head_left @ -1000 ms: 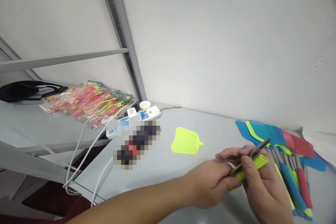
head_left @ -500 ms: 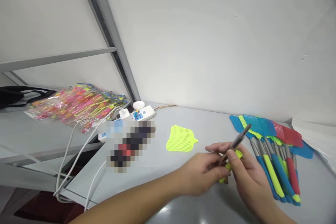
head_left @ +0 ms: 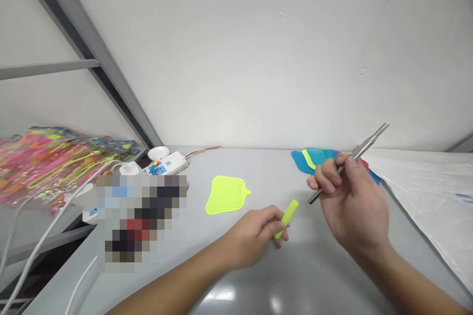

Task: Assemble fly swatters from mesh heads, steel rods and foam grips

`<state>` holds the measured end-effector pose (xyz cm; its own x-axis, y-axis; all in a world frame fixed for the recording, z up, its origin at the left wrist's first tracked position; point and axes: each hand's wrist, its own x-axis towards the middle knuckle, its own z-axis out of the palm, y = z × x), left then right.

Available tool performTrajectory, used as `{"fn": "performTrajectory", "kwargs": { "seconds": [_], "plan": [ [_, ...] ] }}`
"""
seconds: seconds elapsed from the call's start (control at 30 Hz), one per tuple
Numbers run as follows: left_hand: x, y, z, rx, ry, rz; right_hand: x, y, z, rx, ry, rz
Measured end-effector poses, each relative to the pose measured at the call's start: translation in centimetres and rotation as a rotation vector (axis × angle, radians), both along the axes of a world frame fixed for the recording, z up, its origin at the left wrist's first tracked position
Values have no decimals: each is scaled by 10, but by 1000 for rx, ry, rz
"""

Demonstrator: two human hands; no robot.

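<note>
My left hand point(head_left: 262, 234) is closed round a yellow-green handle sleeve point(head_left: 288, 217), held tilted above the table. To its right, my right hand point(head_left: 351, 197) grips a slim metal rod point(head_left: 367, 143) that slants up and to the right; its lower end sticks out below the fingers. The two pieces are apart. A yellow-green perforated fly swatter head point(head_left: 228, 194) lies flat on the table, left of and beyond my left hand. Behind my right hand is a stack of fly swatters point(head_left: 321, 156) in blue, yellow-green and red, their handles hidden by that hand.
White power strips point(head_left: 173, 165) with plugs and cables stand at the left, beside a pixelated dark object point(head_left: 148, 219). Bagged pink and yellow items point(head_left: 70, 162) lie on the shelf at far left. A white sheet point(head_left: 424, 197) covers the table's right side, and a wall closes the back.
My hands have parted: the rod has gone up and right with my right hand, while the sleeve stays in my left. The view has swung to the right.
</note>
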<state>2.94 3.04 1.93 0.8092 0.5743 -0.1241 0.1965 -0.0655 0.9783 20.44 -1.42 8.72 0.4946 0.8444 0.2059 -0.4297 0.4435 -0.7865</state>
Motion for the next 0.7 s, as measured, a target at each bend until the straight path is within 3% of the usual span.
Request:
{"fn": "performTrajectory", "kwargs": {
  "seconds": [0.23,0.7],
  "plan": [
    [0,0,0,48,49,-30,-8,-5,-2,31,51,179],
    [0,1,1,57,51,-41,-11,-7,-4,67,20,203]
  ]
}}
